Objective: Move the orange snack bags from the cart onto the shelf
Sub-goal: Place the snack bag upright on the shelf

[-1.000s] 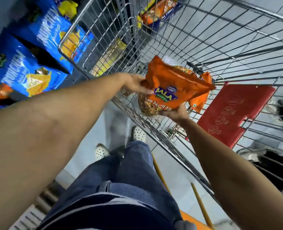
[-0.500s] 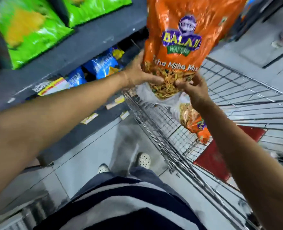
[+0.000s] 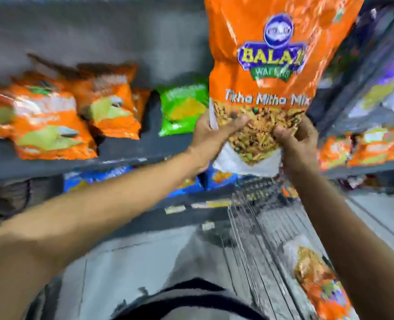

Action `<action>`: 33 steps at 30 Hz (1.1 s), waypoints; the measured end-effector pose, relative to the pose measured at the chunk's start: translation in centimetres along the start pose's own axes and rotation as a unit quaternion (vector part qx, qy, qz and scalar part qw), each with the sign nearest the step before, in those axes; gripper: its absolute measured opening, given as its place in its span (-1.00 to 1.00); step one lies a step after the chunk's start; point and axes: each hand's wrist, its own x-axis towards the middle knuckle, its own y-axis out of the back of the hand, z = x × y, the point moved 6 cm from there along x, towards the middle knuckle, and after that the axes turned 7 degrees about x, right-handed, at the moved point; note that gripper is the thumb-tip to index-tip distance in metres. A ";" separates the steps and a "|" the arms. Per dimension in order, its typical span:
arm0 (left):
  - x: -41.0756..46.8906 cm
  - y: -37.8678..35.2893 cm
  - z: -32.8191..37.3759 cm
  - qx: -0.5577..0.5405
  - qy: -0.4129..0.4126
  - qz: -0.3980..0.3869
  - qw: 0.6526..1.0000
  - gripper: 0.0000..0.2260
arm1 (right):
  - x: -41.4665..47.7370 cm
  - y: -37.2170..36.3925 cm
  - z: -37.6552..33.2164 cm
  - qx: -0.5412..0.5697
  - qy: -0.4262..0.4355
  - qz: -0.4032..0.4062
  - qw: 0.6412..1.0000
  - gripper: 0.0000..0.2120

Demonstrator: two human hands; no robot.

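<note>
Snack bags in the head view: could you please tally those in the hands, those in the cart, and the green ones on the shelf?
Held orange bag, gripped by left hand and right hand: 1
Orange bag in cart, inside the cart: 1
Green bag on the shelf: 1
Total: 3

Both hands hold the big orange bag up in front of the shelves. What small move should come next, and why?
Probably carry the orange bag forward and left onto the shelf. The left hand and right hand grip its bottom edge, it hangs upright in the air, and a gap shows beside the green bag.
</note>
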 end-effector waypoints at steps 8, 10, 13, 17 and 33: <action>-1.2 8.5 12.0 -0.018 -0.171 0.079 0.982 -0.62 | 3.8 -12.9 -5.4 0.049 0.121 -0.063 0.989 -0.79; -1.4 10.2 14.9 -0.033 -0.209 0.074 0.975 -0.64 | 4.6 -15.9 -7.3 0.061 0.146 -0.090 0.983 -0.82; -1.3 12.3 19.4 -0.026 -0.269 0.075 0.960 -0.63 | 6.1 -19.7 -10.2 0.079 0.186 -0.111 0.973 -0.84; 0.3 15.9 25.4 0.029 -0.314 0.100 0.944 -0.70 | 9.1 -24.8 -13.4 0.109 0.226 -0.112 0.961 -0.76; 10.9 29.8 34.8 0.223 -0.245 0.151 0.931 -0.41 | 23.3 -41.5 -9.7 -0.014 0.136 -0.229 0.964 -0.87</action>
